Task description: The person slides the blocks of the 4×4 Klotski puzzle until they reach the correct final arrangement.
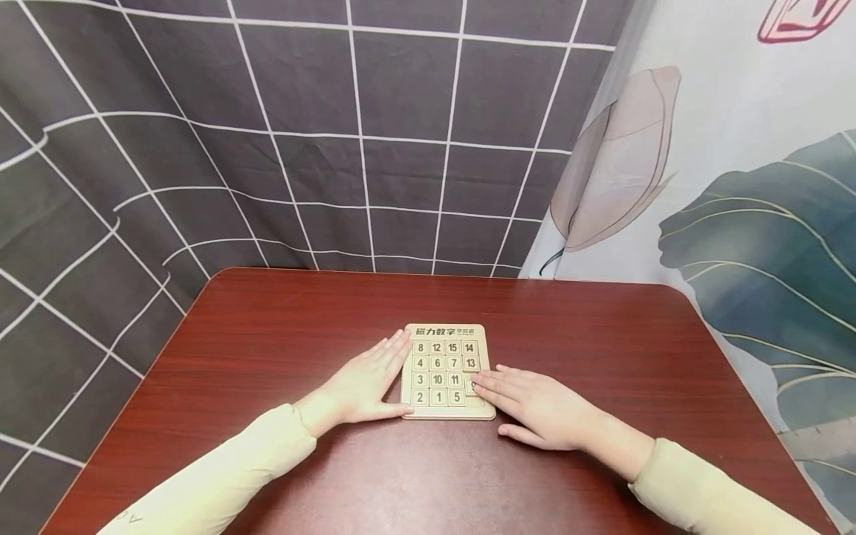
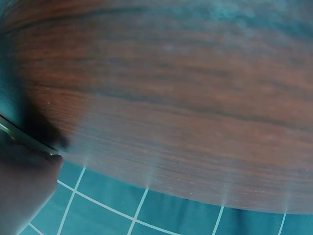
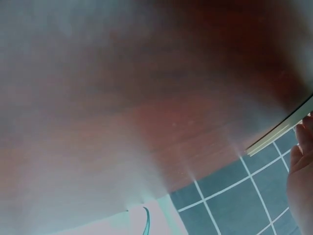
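Two pale sleeves reach in from the near side, the left sleeve [image 1: 214, 472] and the right sleeve [image 1: 709, 490], each ending at a bare hand. The right hand [image 1: 545, 405] lies with its fingers extended and together, thumb apart and lower, its fingertips resting on the tile marked 9 [image 1: 469, 388] and partly covering it. The left hand [image 1: 366, 385] is spread wide, fingers straight against the upper left edge of the number puzzle [image 1: 455, 412] and thumb touching its lower left corner. The puzzle, a light wooden board, lies flat between the hands, near the middle of the table [image 1: 301, 327]. Its top row reads 8, 12, 15, 14; below come 4, 6, 7, 13, then 3, 10, 11 beside the partly covered tile, which sits slightly lower than that row, and last 2, 1, 5. Dark characters run across the board's top margin. Beyond the reddish-brown wood-grained tabletop hangs a dark curtain [image 1: 401, 78] with white grid lines; at right is a white curtain [image 1: 722, 96] printed with large leaves.
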Tool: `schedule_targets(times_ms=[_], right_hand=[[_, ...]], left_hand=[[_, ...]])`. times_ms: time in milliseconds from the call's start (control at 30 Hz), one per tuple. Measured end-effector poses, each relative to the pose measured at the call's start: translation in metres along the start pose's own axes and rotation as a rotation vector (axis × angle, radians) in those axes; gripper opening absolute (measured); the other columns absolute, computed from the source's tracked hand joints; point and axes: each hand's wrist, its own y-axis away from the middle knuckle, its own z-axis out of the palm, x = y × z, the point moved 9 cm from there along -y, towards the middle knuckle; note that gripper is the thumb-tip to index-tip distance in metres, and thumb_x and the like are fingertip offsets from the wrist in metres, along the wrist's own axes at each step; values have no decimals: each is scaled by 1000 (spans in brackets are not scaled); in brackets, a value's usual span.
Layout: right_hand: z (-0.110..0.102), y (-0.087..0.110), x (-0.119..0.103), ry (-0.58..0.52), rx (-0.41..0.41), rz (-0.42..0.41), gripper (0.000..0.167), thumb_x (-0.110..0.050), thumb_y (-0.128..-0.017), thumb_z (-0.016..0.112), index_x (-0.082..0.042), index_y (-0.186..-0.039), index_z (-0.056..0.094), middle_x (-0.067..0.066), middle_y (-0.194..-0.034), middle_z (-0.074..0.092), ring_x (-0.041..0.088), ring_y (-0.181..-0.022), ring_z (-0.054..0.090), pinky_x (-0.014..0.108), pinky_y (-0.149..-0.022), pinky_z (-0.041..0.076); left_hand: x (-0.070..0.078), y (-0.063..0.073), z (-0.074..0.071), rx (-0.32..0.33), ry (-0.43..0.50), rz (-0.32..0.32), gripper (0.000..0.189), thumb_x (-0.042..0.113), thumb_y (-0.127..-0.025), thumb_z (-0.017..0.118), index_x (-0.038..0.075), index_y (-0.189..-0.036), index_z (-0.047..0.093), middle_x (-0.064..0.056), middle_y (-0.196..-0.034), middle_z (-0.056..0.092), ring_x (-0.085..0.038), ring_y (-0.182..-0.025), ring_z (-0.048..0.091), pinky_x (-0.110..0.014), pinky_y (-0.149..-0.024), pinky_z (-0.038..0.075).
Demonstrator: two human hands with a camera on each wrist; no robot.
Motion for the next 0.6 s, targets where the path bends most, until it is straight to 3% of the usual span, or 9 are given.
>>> schedule_targets(times_ms=[333,600], right_hand=[[5,-5,9,-2,-29,54,61,-43,-103,65,-2,-149,59,12,-156,59,25,-146,57,46,-121,48],[-2,-13,-8,-21,4,-8,66,-40,-99,71,-2,-151,57,12,-157,59,26,-146,57,45,-118,49]], left_hand=[[1,0,-3,13,1,13,106,63,-96,65,-10,-163,27,-28,-174,22,-39,-163,26,-49,-132,31],[0,1,-2,3,1,6,108,64,-96,64,-10,-164,24,-27,-175,20,-38,-164,25,-49,-133,30]])
